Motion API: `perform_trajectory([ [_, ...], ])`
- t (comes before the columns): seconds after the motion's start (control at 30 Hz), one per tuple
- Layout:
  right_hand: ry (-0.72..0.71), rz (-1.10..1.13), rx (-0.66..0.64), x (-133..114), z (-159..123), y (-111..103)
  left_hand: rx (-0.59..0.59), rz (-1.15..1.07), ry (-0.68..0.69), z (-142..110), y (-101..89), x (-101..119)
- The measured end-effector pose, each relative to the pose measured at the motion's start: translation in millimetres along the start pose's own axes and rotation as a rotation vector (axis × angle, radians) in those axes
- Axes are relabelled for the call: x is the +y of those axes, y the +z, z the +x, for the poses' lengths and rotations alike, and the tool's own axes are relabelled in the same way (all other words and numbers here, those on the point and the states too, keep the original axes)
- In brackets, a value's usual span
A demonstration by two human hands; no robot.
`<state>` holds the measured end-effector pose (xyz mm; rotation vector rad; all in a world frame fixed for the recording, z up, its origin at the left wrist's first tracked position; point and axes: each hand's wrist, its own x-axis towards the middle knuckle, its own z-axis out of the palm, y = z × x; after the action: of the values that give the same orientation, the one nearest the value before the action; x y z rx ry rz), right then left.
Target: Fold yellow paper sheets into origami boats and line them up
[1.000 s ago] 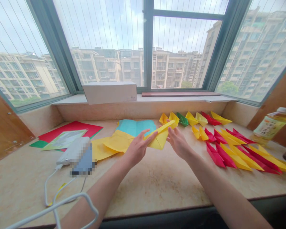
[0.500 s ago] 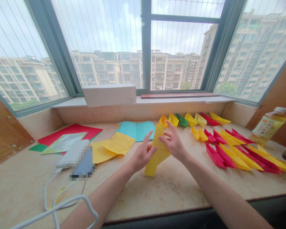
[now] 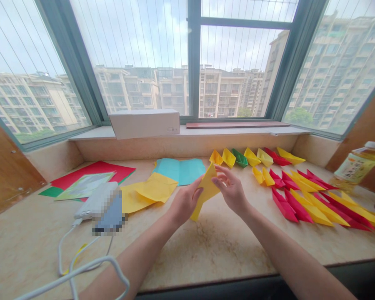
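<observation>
Above the marble ledge, a folded sheet of yellow paper [image 3: 208, 188] is held up between both hands, tilted with its top corner pointing away. My left hand [image 3: 186, 201] is closed on its left edge, thumb toward me and the fingers hidden behind. At the upper right edge, my right hand [image 3: 233, 189] pinches the same sheet with its thumb in front and curled fingers behind. Behind the hands lie a creased light blue sheet [image 3: 184, 171] and, to the left, loose yellow paper [image 3: 158, 188].
Rows of folded paper boats [image 3: 300, 208] in yellow, red and green fill the right side, near a drink bottle [image 3: 358, 163]. A white power bank [image 3: 95, 200] with a cable [image 3: 90, 263] lies left, by red paper [image 3: 95, 171]. A white box [image 3: 145, 123] stands on the sill.
The yellow paper has turned and tilted, its lower end lifted a little. My left hand has closed around its edge; my right fingers have curled in from their stretched position.
</observation>
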<state>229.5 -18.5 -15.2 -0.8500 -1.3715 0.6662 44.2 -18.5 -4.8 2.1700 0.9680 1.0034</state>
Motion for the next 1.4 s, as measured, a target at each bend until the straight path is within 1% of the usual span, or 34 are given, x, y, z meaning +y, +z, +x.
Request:
perform_trajectory([
  [0.1,-0.066,-0.037,0.037,4,-1,3,0.006,0.101,0.050,-1,0.6,-2],
  [0.2,-0.164,-0.081,0.082,4,-1,6,0.026,0.176,0.084,-2,2.1,-5],
  [0.3,-0.249,-0.157,0.129,-2,-2,5,0.018,0.237,0.120,-2,2.9,-7],
  [0.4,-0.304,-0.284,0.180,-8,-3,4,0.008,0.297,0.138,-2,2.6,-7],
  [0.47,-0.329,-0.310,0.188,-11,-5,4,0.015,0.331,0.140,-2,1.9,-8],
  [0.6,-0.392,-0.298,0.145,-12,-10,8,0.053,0.362,0.164,-1,0.3,-14],
  [0.77,-0.589,-0.451,0.112,-17,-17,10,0.107,0.344,0.190,0,-0.9,-20],
  [0.87,-0.696,-0.499,0.008,-21,-22,11,0.105,0.306,0.211,-1,0.3,-19],
  [0.97,-0.760,-0.528,-0.087,-25,-24,12,0.102,0.264,0.243,-2,2.0,-16],
  [1.07,-0.776,-0.582,-0.159,-29,-25,13,0.135,0.224,0.261,-2,1.9,-16],
  [1.17,-0.757,-0.617,-0.215,-31,-25,15,0.169,0.189,0.249,-2,0.3,-18],
  [1.27,-0.712,-0.627,-0.205,-30,-25,16,0.146,0.169,0.242,-1,-0.6,-19],
  [1.4,-0.596,-0.591,-0.144,-23,-20,13,0.098,0.211,0.249,-3,1.4,-11],
])
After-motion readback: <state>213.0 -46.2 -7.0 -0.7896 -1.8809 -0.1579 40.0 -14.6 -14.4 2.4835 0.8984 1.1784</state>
